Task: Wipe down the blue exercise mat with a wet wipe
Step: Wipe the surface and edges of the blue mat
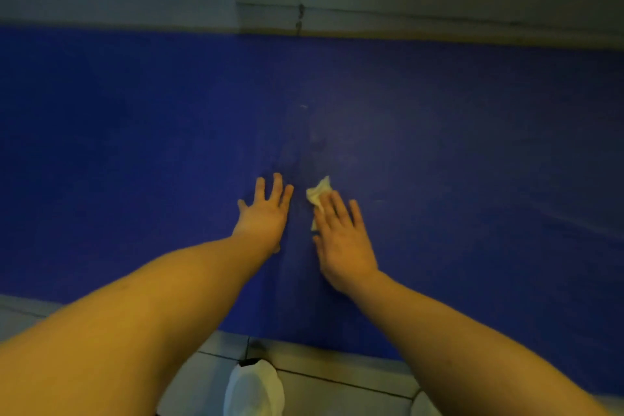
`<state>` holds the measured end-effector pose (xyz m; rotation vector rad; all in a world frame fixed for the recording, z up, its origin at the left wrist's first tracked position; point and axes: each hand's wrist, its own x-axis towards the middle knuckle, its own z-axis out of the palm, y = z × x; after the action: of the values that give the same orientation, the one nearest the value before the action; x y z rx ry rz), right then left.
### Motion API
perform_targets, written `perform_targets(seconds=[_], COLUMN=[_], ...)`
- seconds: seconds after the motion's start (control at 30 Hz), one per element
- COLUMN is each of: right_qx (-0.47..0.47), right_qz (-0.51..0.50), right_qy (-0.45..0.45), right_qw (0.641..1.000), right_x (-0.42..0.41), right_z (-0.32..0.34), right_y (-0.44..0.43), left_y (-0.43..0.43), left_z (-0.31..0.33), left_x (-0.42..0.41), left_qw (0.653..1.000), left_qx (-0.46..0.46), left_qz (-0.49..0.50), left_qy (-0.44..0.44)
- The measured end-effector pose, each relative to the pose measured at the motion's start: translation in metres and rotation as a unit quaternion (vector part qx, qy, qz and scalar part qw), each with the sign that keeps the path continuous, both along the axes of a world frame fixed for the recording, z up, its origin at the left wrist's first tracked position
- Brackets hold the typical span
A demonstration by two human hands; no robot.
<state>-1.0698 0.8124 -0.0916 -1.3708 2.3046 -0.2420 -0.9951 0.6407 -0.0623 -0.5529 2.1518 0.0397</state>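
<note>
Bare left grip [266,213], bare right grip [341,240], forearms [152,297] uncovered, white cloth-covered body part [254,388] low between them, kind unclear.

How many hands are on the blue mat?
2. The left hand lies flat on the blue mat, fingers spread. The right hand, just beside it, presses a crumpled wet wipe against the mat.

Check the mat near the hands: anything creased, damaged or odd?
The blue mat shows a dark, puckered streak just beyond the gap between the left hand and right hand; crease or wet mark, I cannot tell. The wet wipe is crumpled. The skirting behind is cracked.
</note>
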Motion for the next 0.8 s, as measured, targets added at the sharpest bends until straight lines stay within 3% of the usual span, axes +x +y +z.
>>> perform_targets(seconds=[0.03, 0.1, 0.23, 0.33, 0.53, 0.63, 0.7, 0.8], right_qx=[-0.022, -0.096, -0.202, -0.14, -0.039, -0.023, -0.032, -0.017], right_qz=[0.001, -0.092, -0.331, -0.431, -0.486, -0.498, -0.525, -0.523], right_qy=[-0.033, -0.128, -0.295, -0.347, -0.364, -0.359, -0.381, -0.396], right_qw=[0.999, 0.983, 0.873, 0.821, 0.794, 0.789, 0.76, 0.755], right_x=[0.005, 0.011, 0.012, 0.003, -0.01, -0.01, -0.008, -0.004], right_z=[0.005, 0.015, 0.036, 0.055, 0.094, 0.125, 0.15, 0.187], right_y=[-0.003, -0.003, 0.016, 0.036, 0.061, 0.053, 0.042, 0.026], left_y=[-0.001, -0.001, -0.001, -0.004, 0.003, 0.023, 0.038, 0.064], left_z=[0.0, 0.001, 0.002, 0.007, 0.03, 0.063, 0.086, 0.137], left_x=[0.0, 0.001, 0.0, 0.0, -0.014, -0.029, -0.039, -0.047], left_qw=[1.0, 1.0, 1.0, 0.999, 0.999, 0.995, 0.963, 0.815], left_qx=[0.002, 0.006, 0.016, 0.022, 0.022, 0.05, 0.148, 0.338], left_qz=[0.004, 0.008, 0.023, 0.026, 0.031, 0.065, 0.178, 0.434], left_qy=[0.002, 0.009, 0.001, -0.004, -0.035, 0.05, 0.135, 0.18])
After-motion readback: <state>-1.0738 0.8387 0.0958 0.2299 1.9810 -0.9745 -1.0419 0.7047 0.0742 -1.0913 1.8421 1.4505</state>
